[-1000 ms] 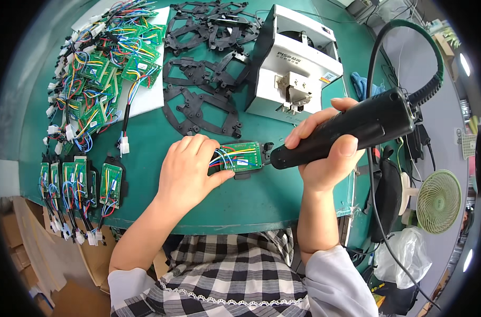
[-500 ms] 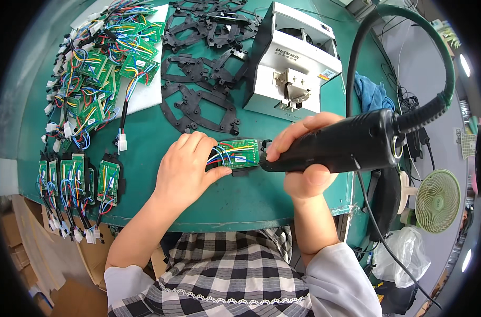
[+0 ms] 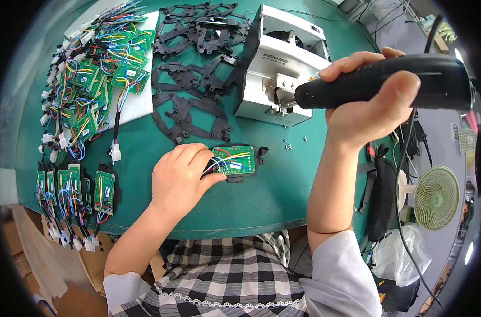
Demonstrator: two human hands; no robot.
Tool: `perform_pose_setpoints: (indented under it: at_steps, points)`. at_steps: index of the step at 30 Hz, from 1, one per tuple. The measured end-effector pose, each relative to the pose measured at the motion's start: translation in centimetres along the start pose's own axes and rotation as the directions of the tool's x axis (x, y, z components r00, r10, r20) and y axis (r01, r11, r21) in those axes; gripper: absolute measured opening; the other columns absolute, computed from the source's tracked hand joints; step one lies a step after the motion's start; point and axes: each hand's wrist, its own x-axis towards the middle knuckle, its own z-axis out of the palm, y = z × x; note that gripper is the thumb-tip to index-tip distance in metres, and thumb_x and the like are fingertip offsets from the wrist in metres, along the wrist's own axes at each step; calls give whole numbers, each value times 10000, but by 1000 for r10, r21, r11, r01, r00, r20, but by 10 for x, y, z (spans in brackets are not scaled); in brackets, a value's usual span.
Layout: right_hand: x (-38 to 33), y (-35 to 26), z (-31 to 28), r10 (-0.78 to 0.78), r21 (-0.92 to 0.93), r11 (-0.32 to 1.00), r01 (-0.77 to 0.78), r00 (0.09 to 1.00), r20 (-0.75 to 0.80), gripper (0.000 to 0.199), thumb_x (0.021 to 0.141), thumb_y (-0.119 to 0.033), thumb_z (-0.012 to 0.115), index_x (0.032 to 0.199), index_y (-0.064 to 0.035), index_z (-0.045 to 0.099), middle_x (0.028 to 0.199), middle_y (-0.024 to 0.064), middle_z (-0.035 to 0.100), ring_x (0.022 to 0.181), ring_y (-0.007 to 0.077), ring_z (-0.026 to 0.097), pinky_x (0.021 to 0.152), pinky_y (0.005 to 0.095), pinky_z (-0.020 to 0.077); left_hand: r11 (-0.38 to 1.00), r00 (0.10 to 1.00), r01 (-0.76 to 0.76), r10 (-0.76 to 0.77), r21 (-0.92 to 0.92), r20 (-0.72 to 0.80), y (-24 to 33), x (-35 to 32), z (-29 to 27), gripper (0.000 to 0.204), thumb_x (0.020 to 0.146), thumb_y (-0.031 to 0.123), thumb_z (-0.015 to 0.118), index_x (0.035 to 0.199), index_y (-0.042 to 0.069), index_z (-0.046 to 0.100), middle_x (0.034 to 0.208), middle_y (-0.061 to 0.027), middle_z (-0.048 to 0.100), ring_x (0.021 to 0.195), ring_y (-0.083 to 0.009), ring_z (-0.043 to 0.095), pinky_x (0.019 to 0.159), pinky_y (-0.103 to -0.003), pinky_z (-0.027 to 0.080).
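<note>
The green table (image 3: 261,206) fills most of the view, and the person sits at its near edge in a checked shirt. On the far side stands a white machine (image 3: 283,63) with a metal part at its front. Beside it, to the left, many flat black frames (image 3: 190,100) lie spread on the table. Farther left there is a heap of green boards with coloured wires (image 3: 92,79), part of it on a white sheet. Near the left edge of the table a row of boards on black frames (image 3: 74,187) lies side by side. Off the table to the right a small green fan (image 3: 436,198) stands.

The right hand (image 3: 370,100) is lifted above the table, and its fingers are wrapped tightly around a black electric screwdriver (image 3: 383,82). The tip of this tool is at the metal front part of the white machine.

The left hand (image 3: 179,179) rests on the table, fingers bent and close together, pressing on the wires at the left edge of a green circuit board (image 3: 235,159). This board lies flat on a black frame near the middle of the table. A few small screws (image 3: 288,145) lie loose between the board and the machine.
</note>
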Motion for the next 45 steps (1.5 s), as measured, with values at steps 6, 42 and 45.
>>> perform_pose_setpoints:
  at_steps: [6, 42, 45]
  points:
    - [-10, 2, 14, 12, -32, 999, -12, 1000, 7, 665, 902, -575, 508, 1032, 72, 429, 614, 150, 561, 444, 218, 565, 429, 298, 471, 1000, 999, -7, 6, -11, -37, -2, -2, 0, 359, 618, 302, 813, 886, 94, 695, 989, -10, 663, 869, -221, 639, 714, -355, 499]
    - [-59, -9, 46, 272, 218, 930, -296, 953, 133, 709, 883, -618, 487, 1093, 51, 382, 583, 127, 570, 421, 189, 541, 417, 264, 436, 997, 999, -37, 37, -63, 2, -10, -1, 3, 237, 681, 262, 778, 844, 104, 710, 937, 25, 629, 902, -176, 607, 735, -340, 448]
    - [-16, -3, 12, 134, 87, 988, -129, 989, -56, 732, 890, -672, 402, 1058, 40, 370, 600, 148, 556, 424, 230, 547, 451, 294, 475, 997, 1000, -21, 21, -68, 4, -8, 1, 3, 206, 697, 235, 775, 819, 86, 702, 926, 11, 638, 893, -208, 609, 732, -355, 446]
